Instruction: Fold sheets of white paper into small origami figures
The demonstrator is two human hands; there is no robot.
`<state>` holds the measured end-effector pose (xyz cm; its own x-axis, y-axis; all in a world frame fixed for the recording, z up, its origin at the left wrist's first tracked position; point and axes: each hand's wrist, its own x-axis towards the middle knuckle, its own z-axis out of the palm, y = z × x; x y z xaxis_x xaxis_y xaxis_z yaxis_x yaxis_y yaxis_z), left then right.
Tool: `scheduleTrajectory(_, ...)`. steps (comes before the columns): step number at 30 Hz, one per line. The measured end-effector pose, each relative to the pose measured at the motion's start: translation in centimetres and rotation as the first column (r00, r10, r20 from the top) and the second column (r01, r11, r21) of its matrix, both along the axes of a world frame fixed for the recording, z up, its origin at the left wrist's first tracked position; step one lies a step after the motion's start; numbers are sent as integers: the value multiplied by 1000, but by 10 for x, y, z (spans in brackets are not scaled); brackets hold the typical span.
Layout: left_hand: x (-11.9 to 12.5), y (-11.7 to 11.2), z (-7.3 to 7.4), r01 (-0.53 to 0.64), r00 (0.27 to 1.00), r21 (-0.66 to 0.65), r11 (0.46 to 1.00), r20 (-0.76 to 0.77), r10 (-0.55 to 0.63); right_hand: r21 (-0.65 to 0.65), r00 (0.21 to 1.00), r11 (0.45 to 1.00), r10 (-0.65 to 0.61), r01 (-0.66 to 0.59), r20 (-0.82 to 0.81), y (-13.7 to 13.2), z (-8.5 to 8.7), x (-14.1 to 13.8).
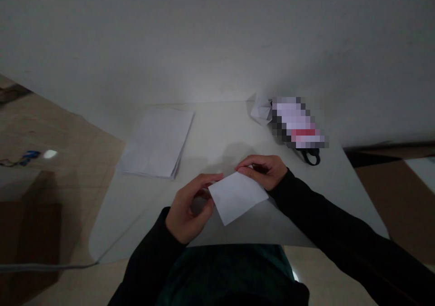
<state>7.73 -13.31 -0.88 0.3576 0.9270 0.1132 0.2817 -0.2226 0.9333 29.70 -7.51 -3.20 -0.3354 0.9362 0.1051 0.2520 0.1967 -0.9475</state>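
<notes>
The left hand, in a black sleeve, is curled, its fingertips pinching one corner of a square sheet of thin white paper. The right hand, also in a black sleeve, grips the sheet's upper edge between its fingers and thumb. The sheet is held in the air just above a pale grey round-cornered table, which stands against a plain white wall above a beige floor. On the table lie one stack of white paper sheets, its count impossible to tell, and one crumpled or folded piece of white paper near the far edge. Beside that piece lies one pixelated, unreadable object with a black loop strap.
</notes>
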Motion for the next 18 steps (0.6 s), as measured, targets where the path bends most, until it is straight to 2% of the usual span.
scheduleTrajectory(7, 4, 3, 6, 18, 999, 49, 999, -37, -16, 7, 1000, 1000, -3, 3, 5, -1, 2, -1)
scheduleTrajectory(11, 4, 5, 4, 35, 996, 152, 988, -92, -21, 49, 999, 998, 33, -34, 21, -1, 0, -2)
scheduleTrajectory(14, 3, 7, 0, 25, 989, 277, 960, -147, 16, 74, 999, 996, 38, -41, 32, 0, 0, -2)
scheduleTrajectory(16, 2, 7, -2, -20, 982, 366, 930, -167, 86, 150, 999, 988, -33, 26, 42, -1, 3, -1)
scheduleTrajectory(18, 2, 6, -4, -102, 963, 426, 899, -184, 196, 340, 984, 930, -168, 139, 56, -5, 11, 1)
